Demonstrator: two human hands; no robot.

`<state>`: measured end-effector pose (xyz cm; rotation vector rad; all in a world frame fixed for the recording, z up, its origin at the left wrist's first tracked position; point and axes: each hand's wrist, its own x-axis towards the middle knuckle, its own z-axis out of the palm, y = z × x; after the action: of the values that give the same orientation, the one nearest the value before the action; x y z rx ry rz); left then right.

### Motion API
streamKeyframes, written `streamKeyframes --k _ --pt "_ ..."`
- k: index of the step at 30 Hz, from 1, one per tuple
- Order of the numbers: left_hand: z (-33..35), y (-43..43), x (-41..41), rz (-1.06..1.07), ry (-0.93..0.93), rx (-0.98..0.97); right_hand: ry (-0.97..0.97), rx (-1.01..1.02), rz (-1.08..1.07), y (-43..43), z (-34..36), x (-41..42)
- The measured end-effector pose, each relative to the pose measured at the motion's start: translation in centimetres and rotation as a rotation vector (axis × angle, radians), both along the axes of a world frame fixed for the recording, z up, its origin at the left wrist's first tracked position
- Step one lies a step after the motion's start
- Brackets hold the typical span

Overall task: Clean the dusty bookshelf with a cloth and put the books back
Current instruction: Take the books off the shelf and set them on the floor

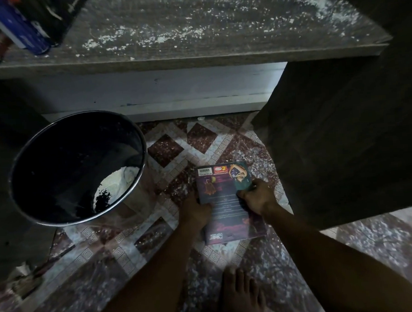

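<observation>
Book (227,203), lower centre, was gripped at its edges by left hand (196,211) and right hand (257,196); lifting it level seemed wisest.

Dark metal bin (66,165) on patterned floor tiles (165,149)

matt grey wood-grain shelf (190,23); shiny metal bin (78,164); glossy book (225,203) cover; patterned tile floor (175,143).
</observation>
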<state>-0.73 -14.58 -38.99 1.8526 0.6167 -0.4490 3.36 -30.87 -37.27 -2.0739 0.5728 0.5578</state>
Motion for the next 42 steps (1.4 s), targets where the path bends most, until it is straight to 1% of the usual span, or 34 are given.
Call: streamKeyframes --k 3,5,7,9,12,15,18,21,25,28,33,36,40,42 --pt "0.6 0.5 0.1 0.013 -0.031 -0.015 0.009 -0.030 0.055 0.4 1.4 -0.6" --pt "-0.6 1.1 0.4 0.007 -0.047 -0.007 0.011 -0.020 0.064 0.5 2.9 -1.1" --pt "-0.8 1.7 0.4 -0.012 -0.045 0.029 0.001 0.000 0.088 0.6 4.8 -1.7" --pt "-0.2 2.1 0.5 -0.050 -0.091 0.068 -0.024 0.029 0.107 0.7 6.6 -2.3" --pt "6.8 1.6 -1.1 -0.104 -0.163 0.117 -0.065 0.023 0.182 0.7 9.5 -3.2" --pt "10.9 1.4 -2.0 -0.142 -0.172 0.163 -0.136 -0.026 0.274 0.8 12.6 -4.0" --pt "13.8 1.6 -2.1 -0.236 -0.234 0.255 -0.197 -0.025 0.331 0.8 15.3 -4.6" --pt "16.8 2.0 -2.3 -0.302 -0.262 0.319 -0.331 -0.036 0.423 1.0 17.8 -5.3" --pt "20.4 2.5 -2.5 -0.357 -0.391 0.410 -0.469 -0.098 0.531 1.1 20.4 -6.0" --pt "22.7 2.7 -3.0 -0.402 -0.472 0.478 -0.527 -0.160 0.600 1.2 22.2 -6.6" --pt "25.6 3.5 -4.0 -0.479 -0.613 0.658 -0.579 -0.265 0.723 1.6 25.7 -7.6" --pt "27.4 4.6 -4.1 -0.478 -0.704 0.737 -0.625 -0.335 0.779 2.2 28.2 -8.0" --pt "29.9 7.0 -3.7 -0.411 -0.796 0.843 -0.695 -0.395 0.847 3.9 32.1 -8.1" --pt "31.3 8.3 -3.5 -0.392 -0.839 0.928 -0.740 -0.420 0.882 5.0 33.8 -7.7"
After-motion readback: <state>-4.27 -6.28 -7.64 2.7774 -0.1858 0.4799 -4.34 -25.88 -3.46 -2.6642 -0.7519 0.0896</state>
